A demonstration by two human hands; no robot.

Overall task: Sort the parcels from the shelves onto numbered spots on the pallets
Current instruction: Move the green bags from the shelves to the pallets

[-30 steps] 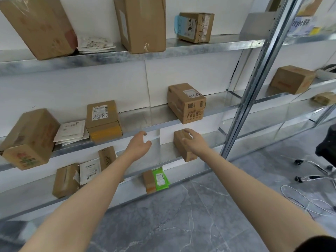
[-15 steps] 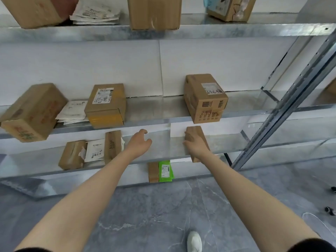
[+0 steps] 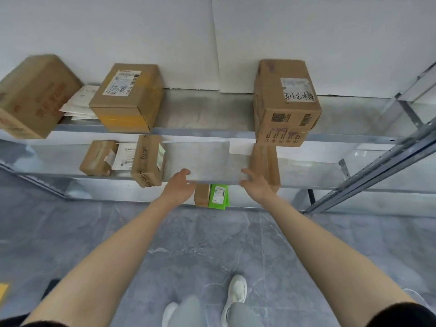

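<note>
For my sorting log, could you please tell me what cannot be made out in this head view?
- Head view: whether the right hand grips the narrow upright box; the hand covers the contact.
- Head view: large left box, cut by the left edge, print blurred.
- Head view: green parcel, top hidden behind the shelf above it.
- Pallets and numbered spots: outside the frame.

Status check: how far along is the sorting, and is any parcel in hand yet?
Done: nothing shown; no pallet is in view. In hand: the right hand reaches the narrow brown box on the lower shelf, fingers spread, no clear grip; the left hand is open. Left: that box, the handwritten-label box, the yellow-taped box, the green parcel and others sit unsorted.
</note>
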